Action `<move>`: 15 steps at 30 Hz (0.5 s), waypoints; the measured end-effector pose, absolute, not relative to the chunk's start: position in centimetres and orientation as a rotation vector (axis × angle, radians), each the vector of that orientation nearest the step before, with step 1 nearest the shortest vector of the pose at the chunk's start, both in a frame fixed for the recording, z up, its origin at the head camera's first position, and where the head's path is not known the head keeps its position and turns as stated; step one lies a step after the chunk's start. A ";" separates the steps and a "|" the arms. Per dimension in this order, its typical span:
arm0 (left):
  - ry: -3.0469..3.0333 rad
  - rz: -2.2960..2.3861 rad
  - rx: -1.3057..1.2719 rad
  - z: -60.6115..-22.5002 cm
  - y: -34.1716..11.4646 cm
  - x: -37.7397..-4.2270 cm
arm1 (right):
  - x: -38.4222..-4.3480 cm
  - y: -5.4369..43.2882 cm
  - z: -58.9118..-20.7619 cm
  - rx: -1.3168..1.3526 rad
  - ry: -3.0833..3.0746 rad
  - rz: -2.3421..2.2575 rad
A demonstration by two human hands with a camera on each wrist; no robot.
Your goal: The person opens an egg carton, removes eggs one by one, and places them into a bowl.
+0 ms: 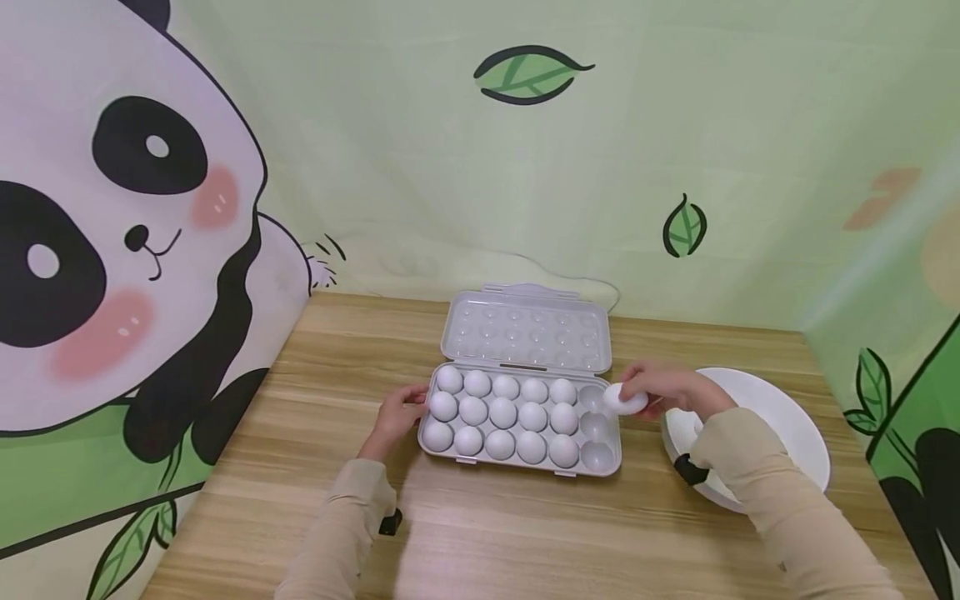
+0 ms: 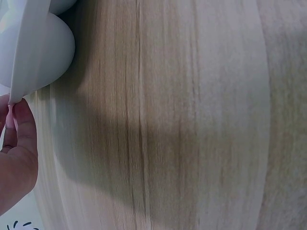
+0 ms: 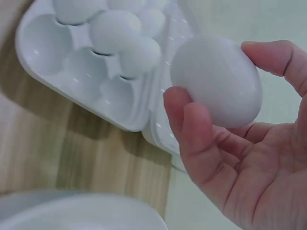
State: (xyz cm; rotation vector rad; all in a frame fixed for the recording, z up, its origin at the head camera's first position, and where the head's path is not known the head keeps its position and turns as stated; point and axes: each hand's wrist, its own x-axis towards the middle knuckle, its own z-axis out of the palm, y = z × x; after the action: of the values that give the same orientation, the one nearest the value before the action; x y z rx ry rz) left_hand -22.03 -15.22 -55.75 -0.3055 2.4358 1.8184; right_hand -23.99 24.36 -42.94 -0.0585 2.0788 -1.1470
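A white egg (image 3: 216, 79) is pinched between the thumb and fingers of my right hand (image 1: 667, 387), just off the right end of the egg box (image 1: 517, 463). The box is white plastic, with its lid (image 1: 525, 333) folded back toward the wall. White eggs (image 1: 503, 412) fill its rows except the rightmost column, where three cups (image 1: 597, 456) hold nothing. At the left end, my left hand (image 1: 396, 417) grips the rim of the box between thumb and fingers, as the left wrist view also shows (image 2: 19, 134).
To the right stands a large white bowl (image 1: 806, 433), partly hidden by my right forearm; something white lies inside. The wooden table (image 1: 487, 533) meets a green printed cloth (image 1: 420, 150) at the back. A thin cord (image 1: 570, 277) runs behind the lid.
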 end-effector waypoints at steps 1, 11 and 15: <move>2.437 1.817 -0.305 -55.8 -15.2 -22.0 | -24.1 24.8 -42.6 -0.050 2.072 -1.170; 2.423 1.828 -0.328 -56.1 -15.2 -22.2 | -24.4 29.5 -41.1 0.031 2.052 -1.327; 2.415 1.831 -0.331 -56.1 -15.2 -22.1 | -24.5 31.3 -41.4 0.079 2.053 -1.359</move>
State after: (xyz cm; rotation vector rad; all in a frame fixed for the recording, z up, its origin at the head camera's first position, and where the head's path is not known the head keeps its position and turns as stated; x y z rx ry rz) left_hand -22.14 -15.24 -56.10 -0.3307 2.4148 1.8306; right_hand -24.50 31.27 -41.40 0.0794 2.0527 -1.3591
